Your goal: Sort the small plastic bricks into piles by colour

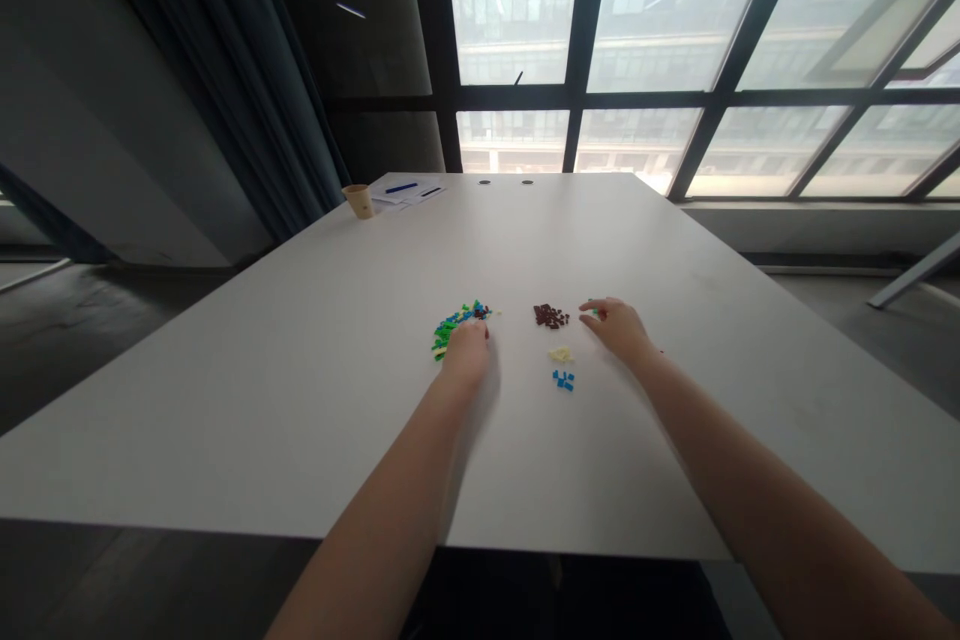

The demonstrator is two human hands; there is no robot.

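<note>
A mixed heap of small green, blue and dark pieces [452, 323] lies on the white table [300, 370]. My left hand [466, 345] rests on the heap's near right edge, fingers curled down into it; what they hold is hidden. A pile of dark brown pieces [550, 316] sits to the right. My right hand [616, 325] lies just right of that pile, fingers bent, with a green speck [590, 306] at its fingertips. A small cream pile [560, 354] and a small blue pile [563, 380] lie between my forearms.
A tan paper cup [359, 201] stands at the far left of the table beside papers and a blue pen [402, 188]. Two cable holes [505, 182] mark the far edge. Big windows rise behind; a dark curtain hangs left.
</note>
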